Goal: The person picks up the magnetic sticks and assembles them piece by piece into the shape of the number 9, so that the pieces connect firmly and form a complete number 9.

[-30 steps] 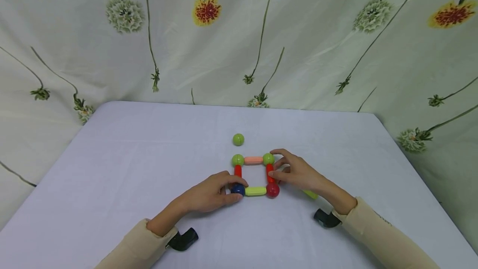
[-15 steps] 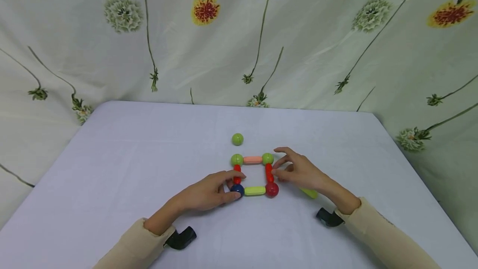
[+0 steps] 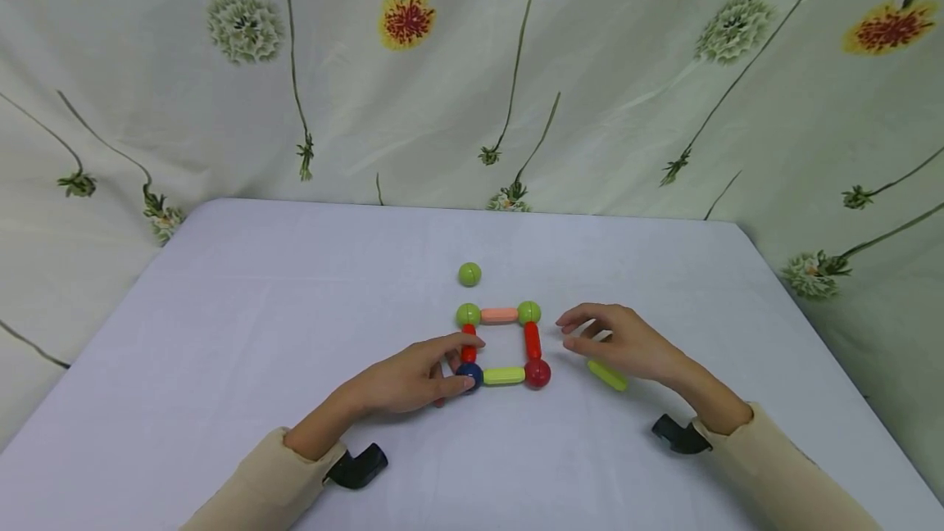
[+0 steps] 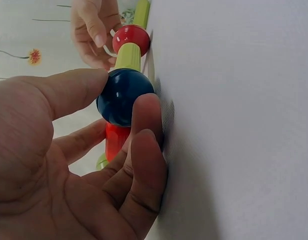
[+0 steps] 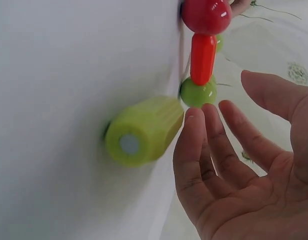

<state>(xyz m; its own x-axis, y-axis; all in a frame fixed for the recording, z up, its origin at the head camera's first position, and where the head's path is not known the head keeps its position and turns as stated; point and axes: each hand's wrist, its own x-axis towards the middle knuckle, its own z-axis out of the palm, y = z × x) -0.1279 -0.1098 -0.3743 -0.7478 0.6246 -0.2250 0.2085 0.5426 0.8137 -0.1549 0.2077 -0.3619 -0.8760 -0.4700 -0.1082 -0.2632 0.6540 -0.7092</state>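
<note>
A square of magnetic building rods and balls lies on the table. Its near left corner is a blue ball (image 4: pixel 123 96), held between the thumb and fingers of my left hand (image 3: pixel 413 378). From there a yellow-green rod (image 3: pixel 504 376) runs to a red ball (image 3: pixel 537 374). Two red rods (image 3: pixel 533 341) form the sides, and a salmon rod (image 3: pixel 499 315) joins two green balls (image 3: pixel 528 312) at the far side. My right hand (image 3: pixel 627 340), fingers loosely bent and holding nothing, hovers right of the square. Below it lies a loose yellow-green rod (image 5: pixel 144 131), its grey end disc showing.
A loose green ball (image 3: pixel 469 274) sits beyond the square's far left corner. The white-covered table (image 3: pixel 310 269) ends at a flower-printed curtain (image 3: pixel 590 64). Black wrist cameras (image 3: pixel 357 466) stick out at both sleeves.
My right hand has let go of the right-side red rod and moved away to the right, uncovering more of the loose rod. My left hand stays at the blue ball, its index finger slightly raised.
</note>
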